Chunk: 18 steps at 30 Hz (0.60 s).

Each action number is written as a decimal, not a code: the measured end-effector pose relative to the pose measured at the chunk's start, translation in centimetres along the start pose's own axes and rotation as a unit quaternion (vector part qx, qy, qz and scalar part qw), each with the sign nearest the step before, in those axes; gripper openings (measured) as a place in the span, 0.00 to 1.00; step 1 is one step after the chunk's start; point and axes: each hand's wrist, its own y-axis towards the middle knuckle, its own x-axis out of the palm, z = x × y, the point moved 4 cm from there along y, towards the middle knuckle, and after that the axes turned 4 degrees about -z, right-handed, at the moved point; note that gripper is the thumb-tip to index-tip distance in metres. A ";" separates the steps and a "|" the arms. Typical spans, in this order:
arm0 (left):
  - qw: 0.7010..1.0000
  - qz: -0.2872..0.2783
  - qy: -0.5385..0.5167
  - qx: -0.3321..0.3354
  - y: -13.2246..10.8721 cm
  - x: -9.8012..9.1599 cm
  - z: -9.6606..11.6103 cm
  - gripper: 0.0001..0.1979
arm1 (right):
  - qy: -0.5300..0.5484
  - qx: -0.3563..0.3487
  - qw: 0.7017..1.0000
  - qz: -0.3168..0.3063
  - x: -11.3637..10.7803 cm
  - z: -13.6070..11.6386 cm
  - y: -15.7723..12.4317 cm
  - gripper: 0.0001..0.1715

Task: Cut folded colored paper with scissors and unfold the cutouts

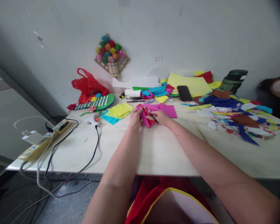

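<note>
Over the middle of the table, my left hand (136, 117) is closed on folded pink and red paper (145, 120). My right hand (161, 118) grips dark-handled scissors (153, 117), whose blades lie across the paper. Just behind both hands, flat magenta sheets (169, 109) rest on the table. To the left of my left hand are crumpled yellow paper (120, 109) and a blue sheet (111, 119) partly under it. The fingertips of both hands are partly hidden by the paper and scissors.
A glue gun (93, 120) and a power strip (45, 141) with cables stand left. Paper scraps (244, 119) cover the right side, near a green bottle (233, 81). A phone (184, 93) lies behind, a thin stick (200, 131) nearer. A red bag (88, 85) is back left.
</note>
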 end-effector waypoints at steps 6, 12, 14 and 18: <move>1.000 -0.013 -0.006 0.003 -0.2 0.3 0.2 0.11 | -0.099 -0.046 0.992 0.063 -0.4 0.0 0.2 0.17; 1.000 -0.012 -0.007 0.002 -0.2 0.5 0.2 0.11 | -0.128 -0.045 0.988 0.077 -0.4 -0.4 0.1 0.15; 1.000 -0.014 -0.010 0.004 -0.3 0.5 0.3 0.11 | -0.135 -0.044 0.987 0.080 -0.4 -0.5 0.1 0.15; 1.000 -0.020 -0.011 0.007 -0.3 0.5 0.4 0.10 | -0.148 -0.042 0.985 0.082 -0.4 -0.6 0.1 0.16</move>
